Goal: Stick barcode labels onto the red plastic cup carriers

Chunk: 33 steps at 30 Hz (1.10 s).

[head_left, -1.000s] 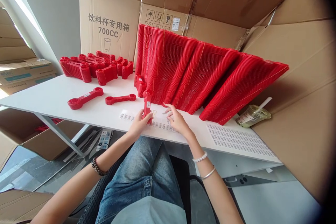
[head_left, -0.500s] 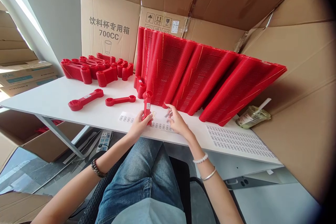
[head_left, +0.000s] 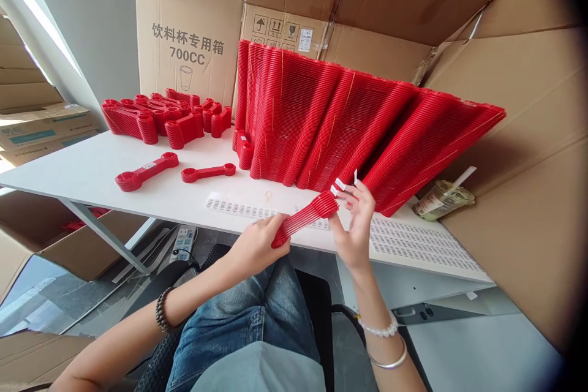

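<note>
In my left hand [head_left: 257, 249] is a small stack of red plastic pieces with ringed ends [head_left: 304, 218], gripped at its near end. It tilts up to the right, its layered edges facing me. My right hand [head_left: 357, 234] is open beside the far end, fingers spread and raised. Small white labels [head_left: 340, 184] cling to its fingertips. The thumb is close to the stack's end; whether it touches I cannot tell. Under the held stack lies a strip of printed labels [head_left: 229, 206], partly covered, with a thin rubber band [head_left: 268, 196] just behind it.
Tall red stacks [head_left: 298, 116] line the back of the white table [head_left: 92, 165]. Shorter red bundles [head_left: 138, 119] and two single bundles, one labelled [head_left: 147, 171], lie left. A label sheet [head_left: 422, 248] and a tilted drink cup [head_left: 443, 201] are at right. Cardboard [head_left: 188, 30] encloses the back.
My left hand has turned the red stack from upright to slanting right, its side now showing. My right hand has moved right and up, fingers spread, with labels visible on the fingertips.
</note>
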Motion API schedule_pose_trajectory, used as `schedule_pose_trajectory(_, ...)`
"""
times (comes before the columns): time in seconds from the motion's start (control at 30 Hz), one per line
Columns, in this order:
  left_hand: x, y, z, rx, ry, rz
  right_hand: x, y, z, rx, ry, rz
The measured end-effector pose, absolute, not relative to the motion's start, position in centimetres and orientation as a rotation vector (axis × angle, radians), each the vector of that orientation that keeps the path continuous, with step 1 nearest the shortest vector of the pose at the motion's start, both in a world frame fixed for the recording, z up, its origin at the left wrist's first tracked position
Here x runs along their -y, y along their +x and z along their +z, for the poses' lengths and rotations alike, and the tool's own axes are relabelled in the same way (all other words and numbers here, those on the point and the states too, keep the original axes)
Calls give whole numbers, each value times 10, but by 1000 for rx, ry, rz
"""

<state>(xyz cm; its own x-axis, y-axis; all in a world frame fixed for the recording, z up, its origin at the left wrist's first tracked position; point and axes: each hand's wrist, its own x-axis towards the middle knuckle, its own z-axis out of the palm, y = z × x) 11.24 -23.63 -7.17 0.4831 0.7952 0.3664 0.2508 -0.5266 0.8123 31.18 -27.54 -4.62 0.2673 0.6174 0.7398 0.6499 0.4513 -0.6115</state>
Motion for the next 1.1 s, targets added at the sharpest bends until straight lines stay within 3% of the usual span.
schedule_pose_trajectory(0.37, 235, 111, -77, -966, 2375, 851, 291, 324, -45, 1437, -1264, -195)
schedule_pose_trajectory(0.63, 244, 115, -72, -984, 2707, 389, 330, 290, -26, 1585, -1092, -405)
schedule_pose_trajectory(0.87, 250, 107, -58, -600, 2286, 410, 365, 276, -5, 1685, -1022, 338)
schedule_pose_trajectory(1.1, 239, 111, -71, -381, 1555, 228, 345, 278, -20, 1296, -1243, 509)
